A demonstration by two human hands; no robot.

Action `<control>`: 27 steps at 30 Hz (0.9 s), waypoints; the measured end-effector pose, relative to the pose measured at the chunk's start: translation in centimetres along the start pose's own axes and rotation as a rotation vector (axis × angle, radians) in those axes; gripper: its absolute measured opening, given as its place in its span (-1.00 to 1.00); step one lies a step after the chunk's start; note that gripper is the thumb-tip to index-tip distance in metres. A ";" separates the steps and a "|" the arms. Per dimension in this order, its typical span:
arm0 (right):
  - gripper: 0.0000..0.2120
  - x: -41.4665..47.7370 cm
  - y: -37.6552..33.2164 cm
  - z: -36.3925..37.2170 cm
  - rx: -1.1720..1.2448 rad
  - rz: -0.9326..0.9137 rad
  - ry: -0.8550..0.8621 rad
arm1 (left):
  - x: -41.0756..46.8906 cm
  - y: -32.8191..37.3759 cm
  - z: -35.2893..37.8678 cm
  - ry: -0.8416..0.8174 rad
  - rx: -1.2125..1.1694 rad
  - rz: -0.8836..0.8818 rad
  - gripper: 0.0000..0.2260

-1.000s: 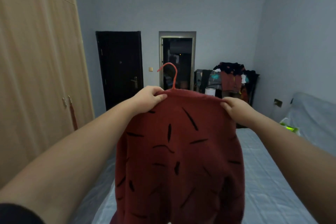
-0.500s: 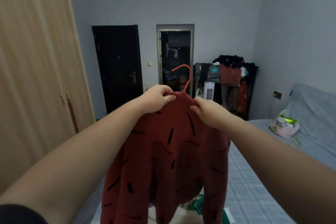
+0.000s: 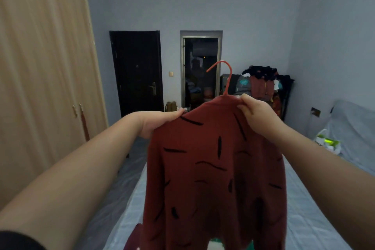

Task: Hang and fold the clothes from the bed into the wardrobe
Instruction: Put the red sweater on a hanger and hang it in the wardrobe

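A dark red sweater with black dashes [image 3: 215, 168] hangs in front of me on a red hanger; only the hanger's hook [image 3: 226, 76] shows above the collar. My left hand [image 3: 160, 123] grips the sweater's left shoulder. My right hand [image 3: 257, 114] pinches the fabric by the collar, just right of the hook. The bed [image 3: 304, 215] with its pale blue cover lies below the sweater. The wooden wardrobe [image 3: 44, 79] stands at the left with its doors closed.
A dark door [image 3: 138, 73] and an open doorway [image 3: 200, 71] are in the far wall. A rack piled with clothes [image 3: 263, 85] stands at the back right. A plastic bag [image 3: 326, 142] lies on the bed at the right. Plastic sheeting covers the floor strip beside the wardrobe.
My left hand slid from the collar out to the sweater's left shoulder. The hanger and sweater shifted right, and my right hand stays by the collar.
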State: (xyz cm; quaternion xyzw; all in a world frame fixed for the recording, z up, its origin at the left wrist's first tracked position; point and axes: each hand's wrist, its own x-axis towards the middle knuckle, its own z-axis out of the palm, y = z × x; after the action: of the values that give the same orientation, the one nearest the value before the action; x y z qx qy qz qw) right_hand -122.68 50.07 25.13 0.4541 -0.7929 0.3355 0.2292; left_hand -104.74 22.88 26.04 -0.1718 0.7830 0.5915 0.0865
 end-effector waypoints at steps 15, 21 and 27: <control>-0.90 -0.8 1.6 -1.1 -0.157 0.017 -0.324 | 2.6 0.2 0.8 0.178 -0.039 0.391 -0.80; -0.87 0.0 -0.7 1.9 -0.181 -0.022 -0.303 | 3.2 2.9 5.0 0.575 0.512 0.743 -0.93; -0.91 0.4 0.0 1.1 0.000 0.030 -0.104 | 3.6 1.8 3.1 0.703 0.759 0.545 -0.77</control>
State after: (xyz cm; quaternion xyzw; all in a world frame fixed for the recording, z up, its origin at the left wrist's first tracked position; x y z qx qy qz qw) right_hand -122.97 49.04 24.70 0.4589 -0.8106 0.3146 0.1826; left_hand -109.00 25.66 25.57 -0.1069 0.9378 0.1779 -0.2784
